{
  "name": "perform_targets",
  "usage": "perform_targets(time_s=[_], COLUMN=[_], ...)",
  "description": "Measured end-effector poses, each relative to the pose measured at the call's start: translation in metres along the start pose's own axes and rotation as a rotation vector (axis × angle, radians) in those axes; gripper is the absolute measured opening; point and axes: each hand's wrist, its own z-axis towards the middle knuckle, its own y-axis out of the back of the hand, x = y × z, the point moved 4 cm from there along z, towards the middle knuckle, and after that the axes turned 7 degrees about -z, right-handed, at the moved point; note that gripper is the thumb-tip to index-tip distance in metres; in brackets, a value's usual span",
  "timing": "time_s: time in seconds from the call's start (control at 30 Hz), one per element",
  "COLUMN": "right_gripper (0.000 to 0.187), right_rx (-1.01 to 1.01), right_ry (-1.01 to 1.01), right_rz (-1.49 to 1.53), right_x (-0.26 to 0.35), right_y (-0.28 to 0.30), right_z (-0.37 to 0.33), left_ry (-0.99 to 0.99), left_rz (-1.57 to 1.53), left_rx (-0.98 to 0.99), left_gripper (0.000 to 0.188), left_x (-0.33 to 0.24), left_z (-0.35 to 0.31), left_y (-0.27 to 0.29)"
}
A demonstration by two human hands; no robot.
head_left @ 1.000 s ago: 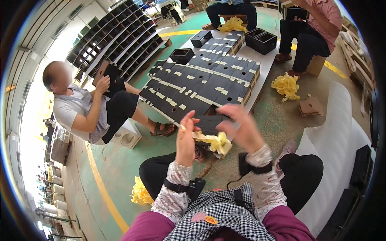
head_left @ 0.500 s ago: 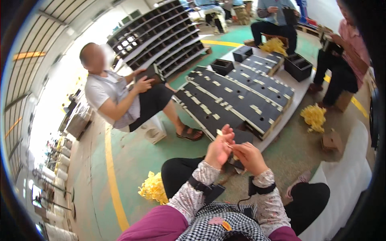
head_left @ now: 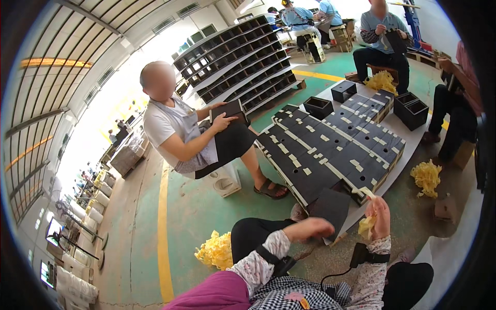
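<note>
My right hand point(head_left: 381, 214) is closed on a strip of pale yellow tape point(head_left: 367, 226), one end curling above the fingers and the rest hanging beside the palm. My left hand point(head_left: 311, 229) is blurred over the near edge of a dark flat box or board point(head_left: 329, 211); its fingers cannot be made out. Beyond both hands lies a low block of black boxes point(head_left: 320, 147) set side by side, dotted with short pale tape pieces and round holes.
Crumpled yellow tape lies in heaps by my left knee point(head_left: 214, 251) and on the floor at right point(head_left: 427, 178). A seated person point(head_left: 178, 129) at left holds a black box point(head_left: 230, 111). Two others sit across. Stacked black boxes point(head_left: 237, 59) stand behind; open black boxes point(head_left: 411, 110) rest at far right.
My hands, together before, have parted: the right moved right with the tape strip, the left dropped toward the dark board. The view has shifted, so the scene sits further right and lower.
</note>
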Motion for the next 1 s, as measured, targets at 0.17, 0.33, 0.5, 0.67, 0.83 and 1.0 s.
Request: perform_targets(time_s=[0.17, 0.33, 0.5, 0.67, 0.83, 1.0], right_gripper=[0.031, 0.027, 0.025, 0.025, 0.025, 0.026], right_rx=[-0.095, -0.073, -0.118, -0.141, -0.229, -0.323], right_ry=[-0.034, -0.036, -0.038, -0.028, -0.012, 0.017], right_rz=[-0.022, -0.075, -0.064, -0.068, -0.093, -0.117], right_x=[0.007, -0.003, 0.002, 0.008, 0.011, 0.018], right_y=[0.000, 0.003, 0.011, 0.017, 0.031, 0.048], right_z=[-0.002, 0.000, -0.001, -0.003, -0.003, -0.003], left_ry=[0.170, -0.155, 0.246, 0.274, -0.070, 0.063], left_rz=[0.623, 0.753, 0.542, 0.425, 0.402, 0.002], left_rx=[-0.192, -0.402, -0.344, -0.537, -0.506, -0.300], left_gripper=[0.074, 0.088, 0.074, 0.057, 0.059, 0.061], left_x=[0.081, 0.122, 0.104, 0.136, 0.143, 0.083], left_z=[0.027, 0.066, 0.083, 0.104, 0.108, 0.073], left_y=[-0.003, -0.004, -0.018, -0.022, -0.024, -0.046])
